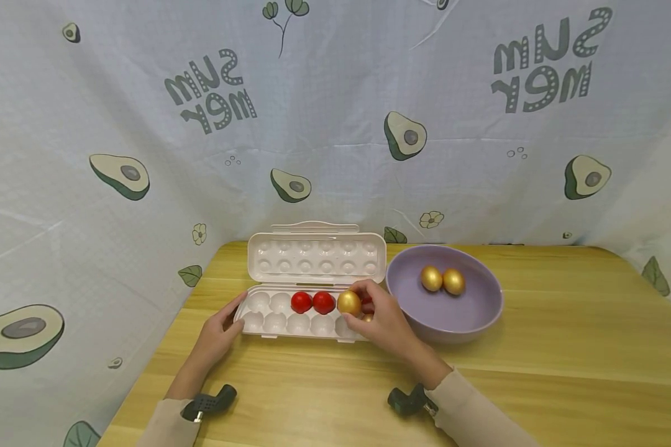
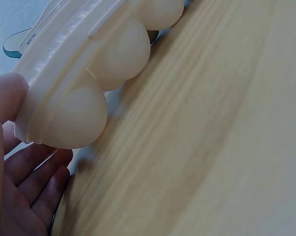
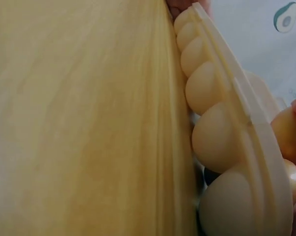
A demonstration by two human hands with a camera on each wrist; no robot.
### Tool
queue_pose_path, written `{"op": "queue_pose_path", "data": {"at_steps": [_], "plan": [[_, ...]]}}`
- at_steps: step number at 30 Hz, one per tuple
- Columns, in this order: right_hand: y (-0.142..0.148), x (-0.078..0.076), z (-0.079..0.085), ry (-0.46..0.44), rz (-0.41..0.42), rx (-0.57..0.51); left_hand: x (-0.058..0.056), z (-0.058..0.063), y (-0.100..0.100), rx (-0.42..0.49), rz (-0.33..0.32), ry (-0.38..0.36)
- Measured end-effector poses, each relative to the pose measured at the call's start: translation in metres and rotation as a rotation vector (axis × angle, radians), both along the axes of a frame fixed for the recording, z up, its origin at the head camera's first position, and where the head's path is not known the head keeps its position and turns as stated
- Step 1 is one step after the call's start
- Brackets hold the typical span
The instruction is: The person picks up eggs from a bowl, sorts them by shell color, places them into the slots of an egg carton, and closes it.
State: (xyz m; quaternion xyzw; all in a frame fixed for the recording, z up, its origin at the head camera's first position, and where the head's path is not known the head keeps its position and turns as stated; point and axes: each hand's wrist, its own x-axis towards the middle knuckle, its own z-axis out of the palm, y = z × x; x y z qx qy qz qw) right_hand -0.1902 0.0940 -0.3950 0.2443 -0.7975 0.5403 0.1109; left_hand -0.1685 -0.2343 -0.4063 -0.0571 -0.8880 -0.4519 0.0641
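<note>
A pale plastic egg box lies with its lid raised at the back. Over its front row, my right hand pinches a gold egg between thumb and fingers. Two red eggs sit in the back row, and more red shows behind the right fingers. Another gold egg in the front row is partly covered by that hand; the right wrist view has it just past the rim. My left hand grips the box's left end, thumb at the rim and fingers lower down in the left wrist view.
A purple bowl stands right beside the box, holding two gold eggs. The wooden table stretches to the right and front. A printed cloth hangs behind the table's back edge.
</note>
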Motion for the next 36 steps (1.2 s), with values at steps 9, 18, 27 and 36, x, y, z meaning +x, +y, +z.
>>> {"op": "queue_pose_path", "data": {"at_steps": [9,18,27,36], "plan": [[0.005,-0.01,-0.022,0.086,-0.008,0.043,0.0,0.001,0.002,0.007,-0.008,0.001],[0.004,-0.009,-0.023,0.08,0.011,0.087,0.001,0.003,0.003,-0.002,0.006,-0.004],[0.003,-0.008,-0.026,0.095,0.036,0.212,0.001,0.002,0.003,0.005,0.005,-0.006],[0.004,-0.006,-0.022,0.075,0.052,0.26,0.002,0.002,0.002,0.015,0.002,0.016]]}}
